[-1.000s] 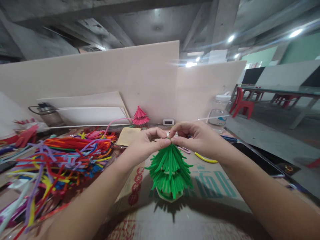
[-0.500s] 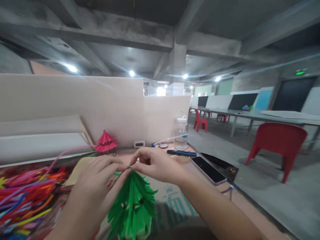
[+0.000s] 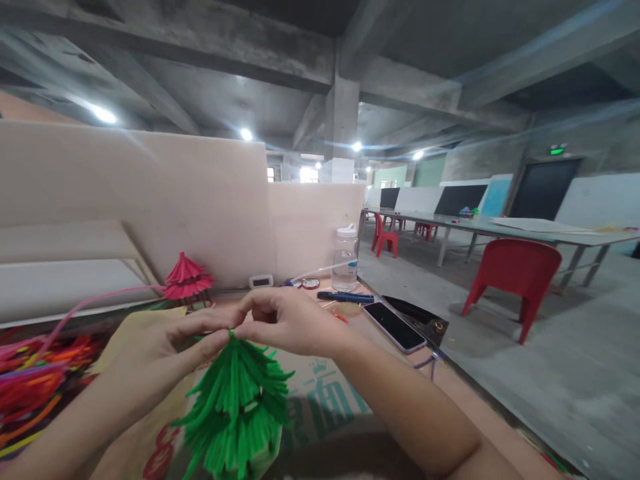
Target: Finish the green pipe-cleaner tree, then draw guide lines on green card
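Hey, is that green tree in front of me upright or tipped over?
Upright: the green tree has its tip uppermost, between the left hand and right hand, and widens downward.

Green tree (image 3: 240,400) before me: soft-looking, matt, velvety strips. Pink tree (image 3: 185,275), same matt, ribbed look. Cardboard (image 3: 345,383) beneath, dull, printed paper face. Now phone screen (image 3: 394,325), dark, smooth, glossy! Bottle (image 3: 344,260): clear, shiny plastic. Partition (image 3: 315,227), smooth, matt. I see red chair (image 3: 523,267), smooth moulded plastic; concrete beam (image 3: 225,52) overhead, rough, blotchy, matt.
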{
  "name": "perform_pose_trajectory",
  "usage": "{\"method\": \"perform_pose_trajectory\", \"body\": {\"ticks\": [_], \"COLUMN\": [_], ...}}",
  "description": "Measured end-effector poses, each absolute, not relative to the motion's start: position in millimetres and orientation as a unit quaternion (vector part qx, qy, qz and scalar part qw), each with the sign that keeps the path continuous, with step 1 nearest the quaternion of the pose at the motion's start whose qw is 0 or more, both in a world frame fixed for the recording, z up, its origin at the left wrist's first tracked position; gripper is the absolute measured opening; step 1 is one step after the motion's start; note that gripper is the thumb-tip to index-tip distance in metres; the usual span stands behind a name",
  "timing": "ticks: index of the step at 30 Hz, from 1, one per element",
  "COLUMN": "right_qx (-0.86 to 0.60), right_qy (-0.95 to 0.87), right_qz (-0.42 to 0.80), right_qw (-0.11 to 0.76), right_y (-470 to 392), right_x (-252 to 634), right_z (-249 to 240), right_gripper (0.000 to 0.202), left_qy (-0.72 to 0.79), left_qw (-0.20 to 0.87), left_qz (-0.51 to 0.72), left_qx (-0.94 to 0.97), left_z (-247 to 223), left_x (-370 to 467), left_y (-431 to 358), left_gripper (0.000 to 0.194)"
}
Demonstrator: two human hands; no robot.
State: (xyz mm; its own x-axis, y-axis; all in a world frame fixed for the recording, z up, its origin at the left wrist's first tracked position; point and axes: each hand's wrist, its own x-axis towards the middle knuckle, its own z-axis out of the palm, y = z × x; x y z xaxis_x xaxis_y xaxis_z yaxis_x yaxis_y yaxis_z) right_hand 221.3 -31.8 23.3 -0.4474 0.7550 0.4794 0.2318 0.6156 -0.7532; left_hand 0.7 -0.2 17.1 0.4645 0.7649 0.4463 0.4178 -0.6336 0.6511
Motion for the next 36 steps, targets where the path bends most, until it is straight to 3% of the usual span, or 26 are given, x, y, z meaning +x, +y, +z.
{"method": "perform_pose_trajectory", "body": {"ticks": [11, 22, 36], "right_qx": [-0.337, -0.376, -0.364], "right_qy": [-0.781, -0.775, -0.73], "right_qz": [0.291, 0.264, 0.433], "right_qw": [0.437, 0.433, 0.384], "right_y": [-32.0, -40.3, -36.4], "right_x": [220.7, 224.0, 218.3], "right_z": [18.6, 25.3, 22.3], "right_gripper": [0.011, 0.013, 0.017], "left_qy": [0.343, 0.32, 0.328], "left_qw": [0.177, 0.285, 0.343], "left_qz": [0.438, 0.356, 0.361], "left_qx": [0.812, 0.83, 0.803], "left_z": [6.0, 12.9, 6.2], "left_x": [17.1, 0.6, 8.0], "left_y": [-18.4, -11.8, -13.1], "left_gripper": [0.02, 0.025, 0.032]}}
